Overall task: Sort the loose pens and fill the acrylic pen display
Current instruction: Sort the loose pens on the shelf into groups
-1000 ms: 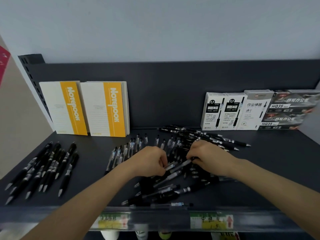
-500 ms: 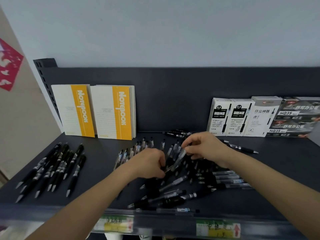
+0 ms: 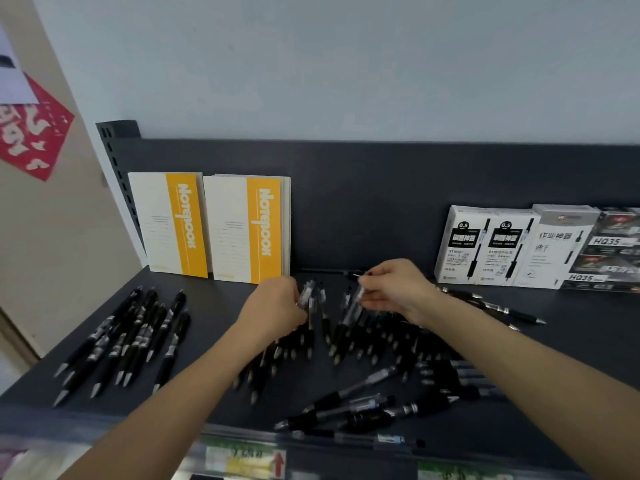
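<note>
A dark shelf (image 3: pixel 214 403) holds many black pens. A row of clear-barrelled pens (image 3: pixel 360 337) lies in the middle, under both hands. My left hand (image 3: pixel 273 308) has its fingers curled round the top of one clear pen (image 3: pixel 305 295) in that row. My right hand (image 3: pixel 393 289) pinches another clear pen (image 3: pixel 353 308) by its upper end, tilted above the row. A sorted group of black pens (image 3: pixel 131 337) lies at the left. Loose pens (image 3: pixel 367 407) are scattered near the front edge. No acrylic display is in view.
Two yellow and white notebooks (image 3: pixel 211 226) stand against the back panel at the left. White and dark pen boxes (image 3: pixel 533 247) stand at the back right, with more pens (image 3: pixel 498 308) lying in front of them. A price-label strip (image 3: pixel 249 460) runs along the shelf's front edge.
Both hands have moved away from me toward the back of the pen row. My right hand has lifted a clear pen out of the pile. The camera has tilted upward.
</note>
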The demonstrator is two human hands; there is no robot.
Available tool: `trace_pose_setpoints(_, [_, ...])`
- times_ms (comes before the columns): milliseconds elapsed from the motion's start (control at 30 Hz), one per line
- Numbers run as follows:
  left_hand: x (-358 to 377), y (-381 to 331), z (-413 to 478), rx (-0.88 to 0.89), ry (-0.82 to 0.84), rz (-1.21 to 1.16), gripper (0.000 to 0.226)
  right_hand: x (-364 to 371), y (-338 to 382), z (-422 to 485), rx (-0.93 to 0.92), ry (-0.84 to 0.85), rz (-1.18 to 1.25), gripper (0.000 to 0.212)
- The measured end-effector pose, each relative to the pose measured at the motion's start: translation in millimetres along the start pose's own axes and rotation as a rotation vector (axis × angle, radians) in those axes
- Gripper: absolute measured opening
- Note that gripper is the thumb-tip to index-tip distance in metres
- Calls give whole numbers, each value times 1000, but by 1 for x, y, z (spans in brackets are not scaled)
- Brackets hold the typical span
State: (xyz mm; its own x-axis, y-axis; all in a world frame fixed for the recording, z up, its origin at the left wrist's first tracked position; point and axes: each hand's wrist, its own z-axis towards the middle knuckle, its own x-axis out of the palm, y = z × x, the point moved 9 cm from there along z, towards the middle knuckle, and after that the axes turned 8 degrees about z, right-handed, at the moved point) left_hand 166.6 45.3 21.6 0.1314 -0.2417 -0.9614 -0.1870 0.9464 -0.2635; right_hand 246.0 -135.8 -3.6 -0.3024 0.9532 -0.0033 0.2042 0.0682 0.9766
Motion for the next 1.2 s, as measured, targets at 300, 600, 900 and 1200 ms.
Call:
trace_pose_setpoints(300, [3, 8, -13, 38, -112, 154, 24, 53, 3, 21, -76, -7, -296, 27])
trace_pose_setpoints(600, [37, -68, -76, 472, 380, -75, 45, 15, 22, -36, -382, 144, -758, 15])
trace_pose_setpoints(900, [48, -65, -74, 483, 435, 27, 40, 10, -21, -118, -407, 574, -1208, 22])
trace_pose_setpoints(1200, [49, -53, -67, 438, 420, 60, 41, -4, -17, -122, -525, 409, -1369, 20])
